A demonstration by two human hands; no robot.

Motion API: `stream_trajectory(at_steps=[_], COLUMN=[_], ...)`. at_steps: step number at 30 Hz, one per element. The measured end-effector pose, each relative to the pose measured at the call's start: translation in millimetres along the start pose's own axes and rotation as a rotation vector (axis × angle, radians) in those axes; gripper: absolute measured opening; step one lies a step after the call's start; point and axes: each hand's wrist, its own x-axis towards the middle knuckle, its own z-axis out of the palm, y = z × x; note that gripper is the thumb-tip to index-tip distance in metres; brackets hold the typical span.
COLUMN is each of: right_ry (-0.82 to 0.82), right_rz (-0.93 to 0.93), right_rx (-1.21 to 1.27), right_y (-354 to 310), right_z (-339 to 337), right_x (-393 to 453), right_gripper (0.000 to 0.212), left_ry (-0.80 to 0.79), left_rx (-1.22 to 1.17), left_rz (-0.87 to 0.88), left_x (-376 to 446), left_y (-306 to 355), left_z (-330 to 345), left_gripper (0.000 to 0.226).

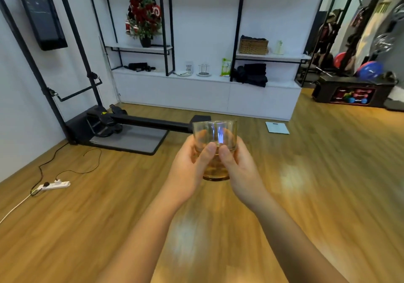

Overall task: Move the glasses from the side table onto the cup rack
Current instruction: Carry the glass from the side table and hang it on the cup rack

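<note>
You're carrying the glass (215, 145) mid-room — fingers (207, 151) of left hand (188, 169) and right hand (242, 171) pinching its sides. Cup rack (203, 69) is sitting on the far shelf (209, 79) — next, you're likely walking over and hanging it.

Glass (215, 142) between left hand (189, 164) and right hand (240, 169), above floor (87, 228). Cup rack (203, 70) on counter (207, 79) far behind. Power strip (54, 185) on floor, left.

Distant cup rack (203, 70) too small
</note>
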Motion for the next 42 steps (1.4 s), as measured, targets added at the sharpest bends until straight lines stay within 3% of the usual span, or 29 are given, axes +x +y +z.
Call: stream_trajectory(at_steps=[6,11,15,21,31,36,42], right_ry=[0.061,0.105,0.131,0.187,0.242,0.212,0.157], right_rz=[0.014,0.02,0.044,0.029,0.074,0.064,0.072], right_rx=[-0.042,-0.101,-0.092,-0.042,0.003,-0.008,-0.059], right_y=[33,72,95,130,206,240,266], right_z=[-67,-129,-171,-216,-306,-368,-453], right_x=[46,115,182,282,415,492,591], right_gripper=[0.046,0.043,0.04,0.044,0.05,0.051,0.038], left_ry=[-0.074,-0.108,-0.144,-0.165,-0.185,-0.172,-0.144], left_rx=[0.007,-0.048,-0.042,-0.05,-0.003,0.011,0.005], left_rz=[0.015,-0.023,-0.073,-0.091,-0.106,-0.074,-0.08], left_x=[73,166,249,369,524,609,720], left_y=[-35,-78,-110,-138,-200,-225,-250], left_z=[49,90,111,133,182,219,274], left_gripper=[0.08,0.092,0.076,0.082,0.066,0.059,0.043])
